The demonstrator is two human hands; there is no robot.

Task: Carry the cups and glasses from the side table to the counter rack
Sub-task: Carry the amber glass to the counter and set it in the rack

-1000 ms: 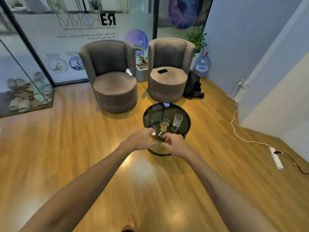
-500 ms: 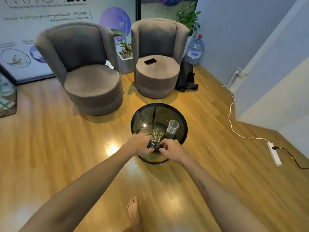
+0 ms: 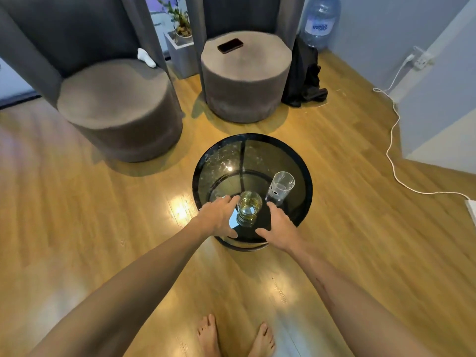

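Note:
A round dark glass side table (image 3: 304, 176) stands on the wooden floor in front of me. On its near part sits a short clear glass (image 3: 248, 208) holding yellowish liquid. A taller clear empty glass (image 3: 280, 187) stands to its right. My left hand (image 3: 219, 219) hovers just left of the short glass with fingers spread, its fingertips at the glass's rim. My right hand (image 3: 279, 226) is spread open to the right of the short glass, its fingertips close to the tall glass's base. Neither hand grips anything.
Two grey round armchairs (image 3: 121, 109) (image 3: 244, 76) stand behind the table, a dark phone (image 3: 230, 45) on the right one. A black bag (image 3: 305, 76), a water bottle (image 3: 320, 21), a planter (image 3: 180, 51) and a white cable (image 3: 394, 155) lie further back. My bare feet (image 3: 235, 336) are below.
I have stepped closer, so the table looks larger. Both hands have spread apart to either side of the short glass.

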